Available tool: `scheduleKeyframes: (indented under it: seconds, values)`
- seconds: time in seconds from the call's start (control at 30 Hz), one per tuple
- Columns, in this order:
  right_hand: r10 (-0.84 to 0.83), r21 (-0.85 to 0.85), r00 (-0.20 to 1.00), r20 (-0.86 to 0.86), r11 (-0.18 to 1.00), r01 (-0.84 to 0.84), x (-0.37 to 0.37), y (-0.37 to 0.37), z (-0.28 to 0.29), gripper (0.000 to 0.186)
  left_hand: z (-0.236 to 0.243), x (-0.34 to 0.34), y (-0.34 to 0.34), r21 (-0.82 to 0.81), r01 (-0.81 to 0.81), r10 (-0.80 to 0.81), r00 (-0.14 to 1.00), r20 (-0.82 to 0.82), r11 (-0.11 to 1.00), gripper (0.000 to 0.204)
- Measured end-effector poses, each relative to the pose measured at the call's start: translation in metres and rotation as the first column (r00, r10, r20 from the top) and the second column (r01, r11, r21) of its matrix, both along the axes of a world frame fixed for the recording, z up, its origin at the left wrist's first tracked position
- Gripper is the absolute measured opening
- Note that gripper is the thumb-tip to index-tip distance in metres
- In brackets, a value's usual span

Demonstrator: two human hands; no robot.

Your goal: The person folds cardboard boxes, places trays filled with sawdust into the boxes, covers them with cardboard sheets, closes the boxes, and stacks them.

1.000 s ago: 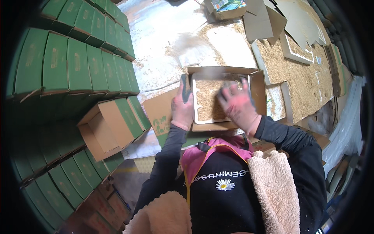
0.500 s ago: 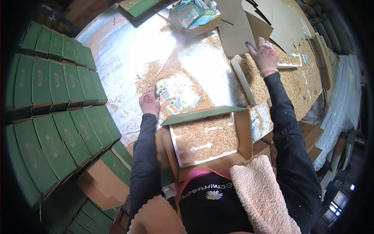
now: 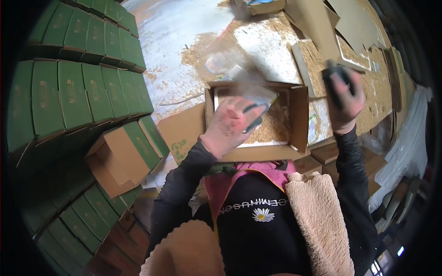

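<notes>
My left hand (image 3: 230,122) is over an open cardboard box (image 3: 300,115) filled with wood shavings (image 3: 271,131) around a white frame. Its dark-tipped fingers are closed on a small printed card (image 3: 261,95), blurred by motion. To the right, my right hand (image 3: 343,99) is closed at the lower end of a brown cardboard sheet (image 3: 315,30); the sheet is blurred and tilted. Where fingers and sheet meet is smeared. Beyond the box, more printed cards (image 3: 221,62) lie among shavings on the table.
Stacked green boxes (image 3: 71,92) line the left side. An open brown-and-green box (image 3: 122,156) is below them. More shavings-filled white frames (image 3: 308,64) and flat cardboard (image 3: 363,25) lie at the right. Clear plastic sheeting (image 3: 405,138) hangs at the far right.
My left hand has moved from the cards on the table to over the box, with a card. My right hand has come nearer with the cardboard sheet. The box's raised green flap no longer shows.
</notes>
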State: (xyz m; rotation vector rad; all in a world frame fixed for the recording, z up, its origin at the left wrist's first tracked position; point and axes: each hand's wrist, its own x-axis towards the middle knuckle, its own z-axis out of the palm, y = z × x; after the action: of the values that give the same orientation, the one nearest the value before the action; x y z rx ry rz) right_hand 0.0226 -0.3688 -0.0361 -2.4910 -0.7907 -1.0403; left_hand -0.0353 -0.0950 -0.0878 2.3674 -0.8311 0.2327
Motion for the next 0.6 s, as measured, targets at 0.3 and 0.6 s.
scheduleKeyframes:
  seconds: [0.3, 0.6]
  values:
    - [0.088, -0.458, 0.647, -0.758, 0.634, -0.623, -0.111, 0.0, -0.085, 0.009, 0.031, -0.029, 0.032, -0.031, -0.065, 0.063, 0.997, -0.037, 0.997, 0.025]
    - [0.307, 0.547, 0.553, -0.775, 0.764, 0.343, -0.097, -0.044, -0.07, 0.04, -0.034, -0.034, -0.017, 0.744, 0.299, 0.097, 0.894, -0.437, 0.597, 0.02]
